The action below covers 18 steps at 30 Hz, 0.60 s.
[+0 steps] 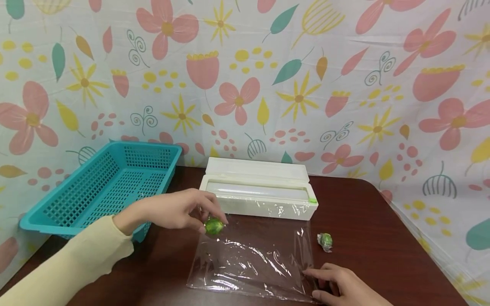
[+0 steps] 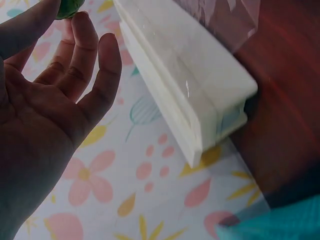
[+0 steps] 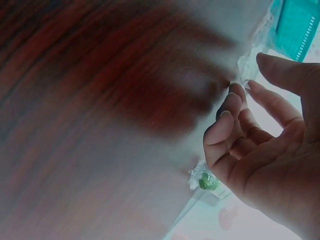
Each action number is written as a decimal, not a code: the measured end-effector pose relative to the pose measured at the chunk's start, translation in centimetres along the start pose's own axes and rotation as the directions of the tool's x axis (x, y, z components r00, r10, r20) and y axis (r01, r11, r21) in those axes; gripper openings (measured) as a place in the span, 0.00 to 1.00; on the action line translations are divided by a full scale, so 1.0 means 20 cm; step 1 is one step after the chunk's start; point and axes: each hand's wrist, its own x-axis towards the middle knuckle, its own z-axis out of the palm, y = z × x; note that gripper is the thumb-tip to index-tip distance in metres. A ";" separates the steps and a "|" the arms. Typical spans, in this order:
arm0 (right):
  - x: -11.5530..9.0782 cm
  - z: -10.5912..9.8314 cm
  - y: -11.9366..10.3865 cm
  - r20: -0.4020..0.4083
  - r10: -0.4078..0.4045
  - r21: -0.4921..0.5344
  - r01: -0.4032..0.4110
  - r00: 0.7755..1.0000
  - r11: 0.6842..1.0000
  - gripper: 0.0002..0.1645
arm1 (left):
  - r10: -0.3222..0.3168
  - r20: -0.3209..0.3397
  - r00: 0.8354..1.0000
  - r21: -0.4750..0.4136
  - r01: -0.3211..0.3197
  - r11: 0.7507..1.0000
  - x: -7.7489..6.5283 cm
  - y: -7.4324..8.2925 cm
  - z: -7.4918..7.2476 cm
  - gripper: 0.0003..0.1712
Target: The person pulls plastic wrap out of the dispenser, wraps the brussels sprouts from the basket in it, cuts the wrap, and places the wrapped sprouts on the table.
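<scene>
My left hand point(image 1: 183, 210) pinches a small, round green fruit point(image 1: 214, 226), which looks like a lime, between thumb and fingers above a sheet of cling film point(image 1: 252, 263). Only the fruit's lower edge shows in the left wrist view. The clear sheet lies spread on the table, reaching back to the front of a white wrap dispenser point(image 1: 264, 209) with its lid up. At the sheet's front right corner, my right hand point(image 1: 340, 284) touches the film's edge, its thumb apart from the fingers. A similar green piece wrapped in film point(image 1: 325, 241) lies right of the sheet.
A teal perforated basket point(image 1: 168, 170) stands at the back left, behind my left forearm. The dark brown table point(image 1: 367, 238) ends in a rounded corner at the back right. A floral-patterned curtain point(image 1: 252, 93) hangs behind it.
</scene>
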 end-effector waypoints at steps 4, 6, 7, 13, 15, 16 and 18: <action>-0.01 0.03 0.11 -0.029 -0.030 -0.020 0.029 0.999 0.999 0.25 | 0.027 0.023 0.999 0.009 -0.028 1.000 0.04 -0.01 0.05 0.30; -0.01 0.03 0.12 -0.030 -0.033 -0.029 0.033 0.999 0.999 0.26 | 0.038 0.034 0.999 0.019 -0.039 0.999 0.07 -0.02 0.07 0.30; -0.01 0.03 0.11 -0.023 -0.026 -0.027 0.026 0.999 0.999 0.26 | 0.045 0.040 0.998 0.021 -0.046 0.999 0.08 -0.02 0.08 0.29; 0.00 0.00 0.00 0.002 -0.024 -0.012 0.024 1.000 1.000 0.26 | 0.097 0.080 0.992 0.025 -0.099 0.995 0.14 -0.02 0.14 0.29; 0.00 0.00 -0.01 0.001 -0.036 -0.027 0.036 0.999 0.999 0.26 | 0.100 0.095 0.990 0.024 -0.103 0.994 0.16 -0.02 0.16 0.29; 0.00 0.00 -0.01 0.001 -0.027 -0.027 0.027 1.000 0.999 0.26 | 0.105 0.101 0.989 0.028 -0.108 0.994 0.17 -0.02 0.17 0.29; 0.00 0.00 -0.02 -0.003 -0.006 -0.020 0.006 1.000 1.000 0.26 | 0.103 0.115 0.988 0.026 -0.107 0.994 0.19 -0.01 0.19 0.29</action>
